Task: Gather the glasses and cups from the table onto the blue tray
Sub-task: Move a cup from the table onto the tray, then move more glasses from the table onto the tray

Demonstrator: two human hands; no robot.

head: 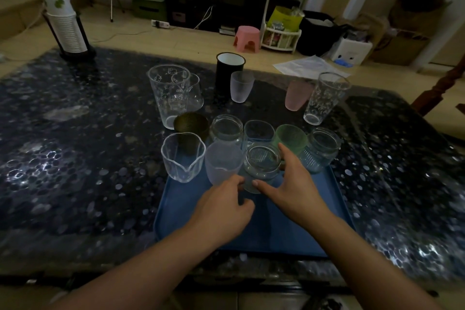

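Both hands sit low centre over the blue tray (276, 229): right hand (294, 191) spread wide around a clear ribbed jar (261, 168), left hand (224, 211) loosely curled, fingertips touching the jar's base beside a frosted cup (221, 163). Best to set it flat, snug against neighbours, without knocking them. Further up on the worktop (75, 158), tall printed glasses (168, 93), a black mug (229, 70) and a pink cup (297, 95) wait.

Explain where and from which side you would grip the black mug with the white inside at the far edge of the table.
Grip the black mug around its upper wall from the left, where the table is open. It stands upright; no handle shows. The frosted cup stands close on its front right.
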